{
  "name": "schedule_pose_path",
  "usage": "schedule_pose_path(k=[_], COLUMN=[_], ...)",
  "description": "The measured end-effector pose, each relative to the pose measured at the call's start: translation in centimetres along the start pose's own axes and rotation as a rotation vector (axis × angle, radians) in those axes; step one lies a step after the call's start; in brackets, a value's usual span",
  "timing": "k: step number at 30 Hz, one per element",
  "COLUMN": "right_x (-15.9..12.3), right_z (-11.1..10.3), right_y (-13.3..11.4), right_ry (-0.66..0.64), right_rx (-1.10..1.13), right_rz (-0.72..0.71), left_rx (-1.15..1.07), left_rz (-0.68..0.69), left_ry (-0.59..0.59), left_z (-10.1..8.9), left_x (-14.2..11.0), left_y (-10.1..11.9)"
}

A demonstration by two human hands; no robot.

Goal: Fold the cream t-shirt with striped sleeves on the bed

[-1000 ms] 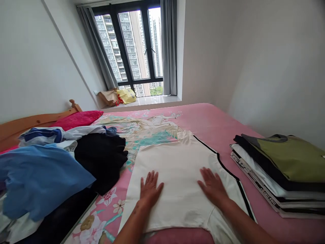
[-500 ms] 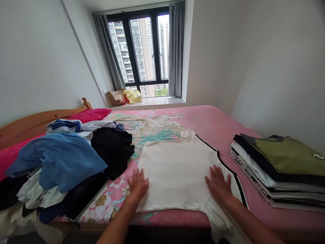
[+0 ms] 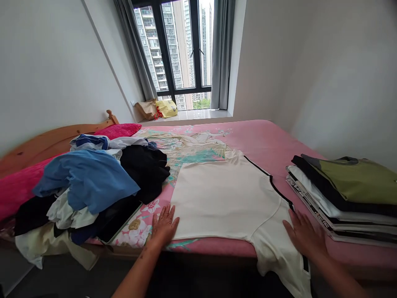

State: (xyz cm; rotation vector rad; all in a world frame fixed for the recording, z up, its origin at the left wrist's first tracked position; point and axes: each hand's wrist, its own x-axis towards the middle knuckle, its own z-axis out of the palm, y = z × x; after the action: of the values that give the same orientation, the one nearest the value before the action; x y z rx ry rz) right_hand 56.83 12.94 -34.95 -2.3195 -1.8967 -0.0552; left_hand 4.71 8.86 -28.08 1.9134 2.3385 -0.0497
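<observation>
A white T-shirt [image 3: 220,198] with black trim along its shoulder line lies spread on the bed, its hem to the left and its neck to the right. The near sleeve [image 3: 276,256] droops over the bed's front edge. My left hand [image 3: 164,225] rests flat at the hem's near corner, fingers spread, partly on the floral sheet. Over by the near shoulder, my right hand [image 3: 305,234] lies open with its fingertips at the black trim. Neither hand grips the cloth.
On the left is a loose heap of clothes with a blue garment [image 3: 89,178] on top, beside a dark flat tablet-like object [image 3: 120,223]. A stack of folded clothes [image 3: 350,178] stands at the right. Behind are a wooden headboard [image 3: 58,138] and bags on the windowsill [image 3: 198,114].
My right hand has moved right, from the shirt's body to its shoulder trim. My left hand stays near the hem. The view has tilted down slightly.
</observation>
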Motion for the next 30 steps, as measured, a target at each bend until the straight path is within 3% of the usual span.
schedule_pose_path(k=[3,6,8,11,14,16,20,22,25,30], right_x=[-2.0,-5.3,-7.6,-10.4,-11.5,-11.4,-11.3,-11.6,-12.2,-13.0], right_z=[0.0,0.1,0.2,0.4,0.3,-0.1,-1.8,-2.8,-4.1,-4.7], right_y=[0.3,-0.5,-0.6,-0.4,-0.3,-0.3,-0.4,-0.4,-0.3,0.2], right_ry=[0.122,0.251,0.279,0.259,0.147,-0.019,-0.445,-0.561,-0.589,-0.446], right_rx=[0.110,0.271,0.422,0.738,1.079,1.252,1.521,1.570,1.657,1.783], right_rz=[0.050,0.053,0.069,0.257,0.475,0.544,0.456,0.428,0.405,0.459], left_rx=[-0.012,-0.064,-0.095,-0.120,-0.119,-0.109,-0.103,-0.106,-0.120,-0.115], left_rz=[-0.002,0.090,0.194,0.314,0.362,0.387,0.416,0.414,0.416,0.438], left_ry=[0.063,0.197,0.302,0.417,0.473,0.492,0.491,0.486,0.491,0.534], left_z=[0.4,1.9,3.0,4.1,4.4,4.2,3.7,3.4,2.7,2.1], left_x=[-1.6,-3.9,-5.4,-6.7,-6.7,-6.3,-5.6,-5.4,-5.2,-5.4], left_y=[-1.6,-2.4,-3.1,-4.4,-5.0,-4.8,-4.3,-4.3,-4.4,-4.9])
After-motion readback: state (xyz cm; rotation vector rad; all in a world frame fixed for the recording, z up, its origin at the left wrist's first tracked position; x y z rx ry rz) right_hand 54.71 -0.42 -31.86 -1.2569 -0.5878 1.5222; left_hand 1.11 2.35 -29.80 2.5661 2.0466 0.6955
